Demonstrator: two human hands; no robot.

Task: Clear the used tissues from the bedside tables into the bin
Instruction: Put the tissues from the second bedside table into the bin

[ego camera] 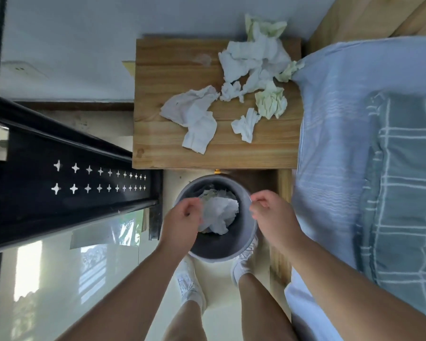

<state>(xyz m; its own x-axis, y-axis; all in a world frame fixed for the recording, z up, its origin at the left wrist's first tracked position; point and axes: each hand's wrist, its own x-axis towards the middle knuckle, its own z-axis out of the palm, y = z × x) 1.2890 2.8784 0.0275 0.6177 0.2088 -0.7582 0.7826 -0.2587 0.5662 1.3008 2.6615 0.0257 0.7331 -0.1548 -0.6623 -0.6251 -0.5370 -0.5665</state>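
My left hand (182, 217) and right hand (272, 212) hang curled over the bin (219, 249) at 6 o'clock; their grasp I cannot tell. Tissues (253, 57) on the bedside table (162, 143), 12 o'clock, seem light, soft: pinch a fold.

One bin (244, 219), one table (170, 70), two hands (182, 219) (272, 212)

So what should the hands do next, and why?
Probably reach the right hand forward to the small crumpled white tissue on the wooden bedside table and pick it up. It and the left hand hover over the round grey bin, which already holds used tissues, while several white and pale green tissues lie on the table.
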